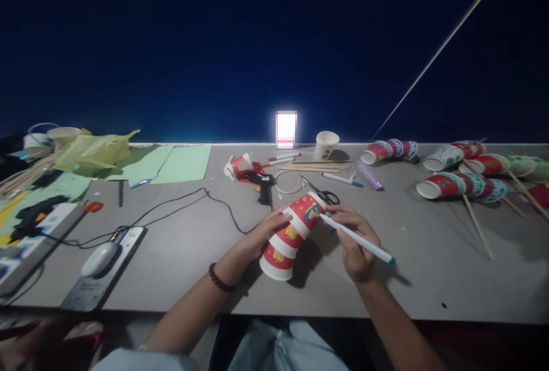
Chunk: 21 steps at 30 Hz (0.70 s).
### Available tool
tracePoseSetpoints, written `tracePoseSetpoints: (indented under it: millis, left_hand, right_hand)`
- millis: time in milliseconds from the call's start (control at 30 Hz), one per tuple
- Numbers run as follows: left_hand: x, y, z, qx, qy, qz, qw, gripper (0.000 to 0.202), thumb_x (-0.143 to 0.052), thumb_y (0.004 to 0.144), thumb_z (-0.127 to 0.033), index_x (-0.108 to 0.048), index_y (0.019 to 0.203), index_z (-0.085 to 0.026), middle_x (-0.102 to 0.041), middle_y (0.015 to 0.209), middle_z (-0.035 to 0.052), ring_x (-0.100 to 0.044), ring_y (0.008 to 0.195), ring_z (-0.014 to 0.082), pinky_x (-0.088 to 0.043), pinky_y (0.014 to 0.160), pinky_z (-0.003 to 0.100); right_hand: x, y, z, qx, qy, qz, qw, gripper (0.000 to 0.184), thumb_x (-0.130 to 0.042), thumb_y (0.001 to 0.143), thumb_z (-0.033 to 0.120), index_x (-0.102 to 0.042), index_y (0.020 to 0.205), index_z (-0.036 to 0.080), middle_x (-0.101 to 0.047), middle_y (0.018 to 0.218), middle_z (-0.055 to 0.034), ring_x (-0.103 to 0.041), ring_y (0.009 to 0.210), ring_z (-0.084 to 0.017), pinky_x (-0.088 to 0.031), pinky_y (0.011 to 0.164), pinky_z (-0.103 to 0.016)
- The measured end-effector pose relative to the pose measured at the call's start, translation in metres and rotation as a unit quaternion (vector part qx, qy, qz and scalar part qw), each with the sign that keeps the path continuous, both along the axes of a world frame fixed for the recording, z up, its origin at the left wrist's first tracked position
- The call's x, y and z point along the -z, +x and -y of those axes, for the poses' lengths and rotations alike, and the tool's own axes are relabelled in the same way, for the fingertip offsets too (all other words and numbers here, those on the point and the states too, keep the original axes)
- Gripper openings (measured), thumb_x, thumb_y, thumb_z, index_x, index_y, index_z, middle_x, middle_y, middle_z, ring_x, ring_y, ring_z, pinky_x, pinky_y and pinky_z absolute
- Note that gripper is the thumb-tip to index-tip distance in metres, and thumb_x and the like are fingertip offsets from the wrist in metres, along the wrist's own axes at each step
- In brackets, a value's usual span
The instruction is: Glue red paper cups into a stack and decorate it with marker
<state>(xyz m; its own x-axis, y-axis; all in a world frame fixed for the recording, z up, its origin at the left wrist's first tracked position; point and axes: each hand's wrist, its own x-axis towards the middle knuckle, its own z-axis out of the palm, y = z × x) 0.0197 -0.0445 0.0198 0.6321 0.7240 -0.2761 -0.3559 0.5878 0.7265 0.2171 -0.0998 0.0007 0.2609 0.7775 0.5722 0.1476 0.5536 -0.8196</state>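
Observation:
My left hand point(266, 232) is closed around a stack of red and white paper cups point(289, 239) with yellow pictures, tilted in front of me. Several cups are joined end to end in it. In my right hand point(358, 242) is a white felt-tip pen point(364, 241) with a teal end, its tip at the top cup beside a blue and yellow picture. Just beyond the stack lie black-handled scissors point(328, 195). A black glue gun point(263, 187) sits behind my left hand, its cord trailing left. Part of the left fingers is hidden by the cups.
Finished-looking cup chains point(461, 188) with wooden sticks lie at right. A lone paper cup point(327, 145), wooden sticks point(315, 166) and a purple tube point(369, 176) are farther back. Green paper point(184, 163), a power strip point(40, 242) and a phone point(107, 274) with a white case on it occupy the left.

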Motion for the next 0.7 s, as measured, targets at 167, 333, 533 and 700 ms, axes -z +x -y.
tracePoseSetpoints:
  millis: [167, 333, 533, 700]
  left_hand:
    - [-0.0006, 0.0005, 0.0009, -0.01, 0.008, -0.013, 1.0, 0.057, -0.079, 0.077, -0.033, -0.064, 0.129, -0.016, -0.076, 0.104, 0.0123, -0.072, 0.079, 0.0224, -0.053, 0.073, 0.03]
    - [0.0008, 0.0016, 0.0008, -0.017, 0.012, -0.019, 1.0, 0.062, -0.081, 0.073, -0.034, -0.063, 0.13, -0.018, -0.075, 0.107, 0.0119, -0.071, 0.082, 0.0223, -0.053, 0.074, 0.03]
    - [0.0007, 0.0019, 0.0006, -0.017, 0.01, -0.036, 0.999, 0.069, -0.084, 0.069, -0.038, -0.063, 0.131, -0.017, -0.074, 0.109, 0.0125, -0.07, 0.083, 0.023, -0.053, 0.075, 0.032]
    - [-0.0023, 0.0019, 0.0014, -0.017, 0.003, -0.035, 0.999, 0.066, -0.084, 0.069, -0.036, -0.064, 0.129, -0.018, -0.075, 0.105, 0.0109, -0.07, 0.081, 0.0218, -0.052, 0.075, 0.031]
  right_hand:
    - [-0.0024, -0.0001, -0.0004, 0.013, 0.0, 0.022, 1.0, 0.015, -0.057, 0.091, 0.019, -0.069, 0.099, 0.023, -0.069, 0.105, -0.0076, -0.064, 0.106, -0.024, -0.051, 0.092, -0.042]
    - [-0.0026, 0.0008, -0.0004, 0.02, -0.003, 0.052, 0.998, 0.015, -0.058, 0.09, 0.019, -0.069, 0.099, 0.023, -0.068, 0.105, -0.0074, -0.063, 0.106, -0.023, -0.051, 0.09, -0.04]
    - [-0.002, 0.0008, -0.0002, 0.026, -0.003, 0.046, 0.999, 0.014, -0.058, 0.09, 0.02, -0.068, 0.099, 0.024, -0.068, 0.104, -0.0072, -0.064, 0.104, -0.023, -0.052, 0.089, -0.04]
    - [-0.0051, -0.0003, -0.0007, 0.03, -0.006, 0.046, 0.998, 0.014, -0.058, 0.09, 0.02, -0.068, 0.097, 0.023, -0.068, 0.103, -0.0072, -0.065, 0.102, -0.023, -0.053, 0.088, -0.039]
